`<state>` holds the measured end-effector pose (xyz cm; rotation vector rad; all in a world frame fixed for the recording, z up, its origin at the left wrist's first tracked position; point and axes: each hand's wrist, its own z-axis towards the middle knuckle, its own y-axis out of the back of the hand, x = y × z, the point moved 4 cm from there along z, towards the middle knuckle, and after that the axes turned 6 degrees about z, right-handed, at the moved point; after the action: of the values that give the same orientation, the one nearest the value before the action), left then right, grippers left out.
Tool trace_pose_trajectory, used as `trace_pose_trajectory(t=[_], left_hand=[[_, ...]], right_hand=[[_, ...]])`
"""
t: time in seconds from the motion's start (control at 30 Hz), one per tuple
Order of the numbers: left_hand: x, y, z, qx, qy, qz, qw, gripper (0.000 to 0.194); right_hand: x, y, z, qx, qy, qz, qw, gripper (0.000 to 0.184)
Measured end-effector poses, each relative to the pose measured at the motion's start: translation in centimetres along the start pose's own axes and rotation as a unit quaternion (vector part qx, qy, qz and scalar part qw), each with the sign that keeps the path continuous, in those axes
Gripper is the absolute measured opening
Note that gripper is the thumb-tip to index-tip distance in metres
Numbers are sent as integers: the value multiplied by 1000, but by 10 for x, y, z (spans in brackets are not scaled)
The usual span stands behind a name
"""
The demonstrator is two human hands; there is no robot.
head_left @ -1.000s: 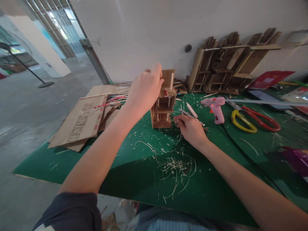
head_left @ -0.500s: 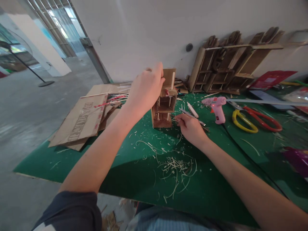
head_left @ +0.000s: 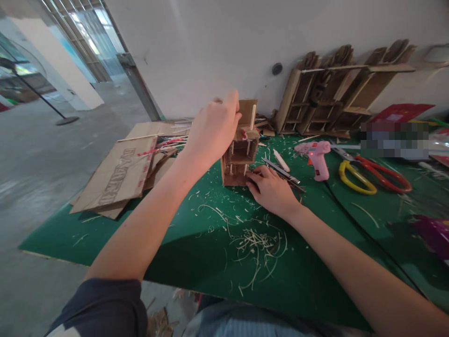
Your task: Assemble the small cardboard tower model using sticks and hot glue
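A small cardboard model tower [head_left: 240,154] with thin wooden sticks stands on the green mat [head_left: 196,252]. My left hand [head_left: 212,131] is wrapped round its upper left side and holds it upright. My right hand [head_left: 271,189] lies low on the mat with fingers stretched toward the tower's base, touching its lower right corner. Nothing shows in that hand. A metal blade tool [head_left: 282,172] lies just beyond the right hand's fingers.
A pink glue gun [head_left: 315,157] and yellow-and-red scissors [head_left: 368,175] lie to the right. Flat cardboard sheets [head_left: 119,175] sit at the left. Larger cardboard models [head_left: 333,98] lean against the wall. Wood shavings [head_left: 256,248] litter the mat.
My right hand has slid left along the mat from the blade tool to the tower's base and its fingers have spread. The left hand keeps its hold on the tower.
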<state>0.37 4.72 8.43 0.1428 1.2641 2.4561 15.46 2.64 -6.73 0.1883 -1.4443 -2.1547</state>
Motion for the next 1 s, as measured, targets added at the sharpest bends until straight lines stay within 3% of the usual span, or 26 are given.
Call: trace_pose_trajectory(t=[0.3,0.53,0.7,0.87,1.0], left_hand=[[0,-2,0,3,0,23,1000,16],[0,-1,0,-4,-16,50,999,18],[-1,1,-1,-2,-18,48,999,19],[-1,1,-1,-8,-26,79,997,18],[-1,0,0,-12,-31,62,998,18]], right_hand=[[-5,-2,3,32,-18,59,998,35],[-15,-2,3,-13,-62,167,984,35],[-16,-5,8,25,-79,129,988,34],[-24,-11,16,69,-89,157,981,30],[-26,-11,17,60,-74,144,985,28]])
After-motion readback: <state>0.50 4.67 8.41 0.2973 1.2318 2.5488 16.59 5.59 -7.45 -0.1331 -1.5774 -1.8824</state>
